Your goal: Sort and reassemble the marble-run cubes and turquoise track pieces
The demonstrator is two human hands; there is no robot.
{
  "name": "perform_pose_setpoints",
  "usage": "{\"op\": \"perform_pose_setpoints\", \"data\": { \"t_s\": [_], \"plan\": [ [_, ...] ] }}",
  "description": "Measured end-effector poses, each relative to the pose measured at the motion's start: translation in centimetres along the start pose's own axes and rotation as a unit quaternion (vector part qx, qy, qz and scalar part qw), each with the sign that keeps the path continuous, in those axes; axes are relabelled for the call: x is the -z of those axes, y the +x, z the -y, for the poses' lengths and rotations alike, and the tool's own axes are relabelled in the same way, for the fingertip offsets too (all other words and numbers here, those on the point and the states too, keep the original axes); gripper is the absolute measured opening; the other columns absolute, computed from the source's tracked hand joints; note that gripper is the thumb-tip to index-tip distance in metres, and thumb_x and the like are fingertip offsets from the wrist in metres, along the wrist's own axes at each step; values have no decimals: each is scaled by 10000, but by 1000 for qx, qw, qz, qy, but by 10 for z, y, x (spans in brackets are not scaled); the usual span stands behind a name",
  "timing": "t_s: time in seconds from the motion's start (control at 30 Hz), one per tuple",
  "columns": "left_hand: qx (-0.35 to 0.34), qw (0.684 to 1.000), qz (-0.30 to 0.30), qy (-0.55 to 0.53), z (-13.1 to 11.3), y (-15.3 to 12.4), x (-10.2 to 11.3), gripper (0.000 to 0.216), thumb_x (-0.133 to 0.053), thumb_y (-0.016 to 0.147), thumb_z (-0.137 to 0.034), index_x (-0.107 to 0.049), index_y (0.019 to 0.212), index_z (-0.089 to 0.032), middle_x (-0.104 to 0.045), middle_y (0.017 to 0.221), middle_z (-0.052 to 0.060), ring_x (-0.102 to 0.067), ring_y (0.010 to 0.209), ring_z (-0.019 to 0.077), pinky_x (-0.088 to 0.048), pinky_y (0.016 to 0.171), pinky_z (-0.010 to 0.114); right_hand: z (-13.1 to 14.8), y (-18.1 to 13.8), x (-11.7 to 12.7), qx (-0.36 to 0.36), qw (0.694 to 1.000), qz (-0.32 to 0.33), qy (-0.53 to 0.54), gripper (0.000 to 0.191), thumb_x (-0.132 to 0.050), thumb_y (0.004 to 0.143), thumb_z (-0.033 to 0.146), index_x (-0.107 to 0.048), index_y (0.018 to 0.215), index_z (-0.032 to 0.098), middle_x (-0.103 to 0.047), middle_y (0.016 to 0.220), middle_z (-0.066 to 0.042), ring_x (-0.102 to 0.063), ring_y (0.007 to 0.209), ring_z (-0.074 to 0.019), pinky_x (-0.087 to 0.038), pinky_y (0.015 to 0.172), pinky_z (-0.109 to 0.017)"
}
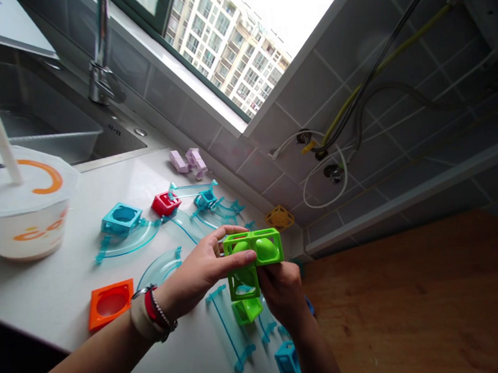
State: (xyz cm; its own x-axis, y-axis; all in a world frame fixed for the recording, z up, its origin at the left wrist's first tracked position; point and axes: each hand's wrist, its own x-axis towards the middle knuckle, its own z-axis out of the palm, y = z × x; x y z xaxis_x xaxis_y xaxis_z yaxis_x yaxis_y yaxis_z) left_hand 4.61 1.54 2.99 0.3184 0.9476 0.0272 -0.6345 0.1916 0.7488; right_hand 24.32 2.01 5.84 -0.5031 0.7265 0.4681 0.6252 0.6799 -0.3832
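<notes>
- Fingers of the left hand (201, 267) grip the green block assembly (265, 250) near the centre of the frame, thumb across its front.
- Right hand (283, 294) is at its lower right, fingers curled; their tips are hidden, so I cannot tell their hold.
- Just below shows another green piece (244, 313).
- Left of centre, an orange block (111, 305) lies on the white counter (185, 359).
- Above it sits a red block (164, 205).
- Far left: a cup (18, 234) with a straw.
</notes>
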Motion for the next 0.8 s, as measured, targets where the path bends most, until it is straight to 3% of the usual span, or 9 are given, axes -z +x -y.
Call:
{"op": "perform_pose_setpoints", "data": {
  "t_s": [0.23, 0.53, 0.8],
  "plan": [
    [48, 998, -14, -28, 3, 1, -1, 596, -903, 775, -407, -602, 1257, -227, -720, 1135, 62, -713, 1074, 260, -550, 839, 323, -1, -3, 4, -6, 999, 31, -17, 236, -567, 1018, 263, -734, 877, 173, -693, 690, -30, -571, 565, -115, -389, 603, -228],
    [35, 999, -7, -21, 4, 1, -1, 623, -923, 755, -378, -591, 1253, -210, -751, 1015, 53, -736, 931, 212, -545, 772, 283, 1, -3, 6, 7, 998, 35, -56, 291, -528, 1039, 295, -734, 868, 182, -734, 713, -57, -650, 594, -152, -399, 615, -249],
    [14, 1000, 6, 15, -1, -2, -1, 601, -909, 764, -364, -602, 1257, -209, -776, 1063, 65, -742, 1004, 244, -559, 840, 313, 5, -2, 5, 34, 992, 47, -115, 357, -441, 1072, 310, -744, 932, 184, -740, 695, -68, -657, 547, -165, -386, 571, -260]
  ]
}}
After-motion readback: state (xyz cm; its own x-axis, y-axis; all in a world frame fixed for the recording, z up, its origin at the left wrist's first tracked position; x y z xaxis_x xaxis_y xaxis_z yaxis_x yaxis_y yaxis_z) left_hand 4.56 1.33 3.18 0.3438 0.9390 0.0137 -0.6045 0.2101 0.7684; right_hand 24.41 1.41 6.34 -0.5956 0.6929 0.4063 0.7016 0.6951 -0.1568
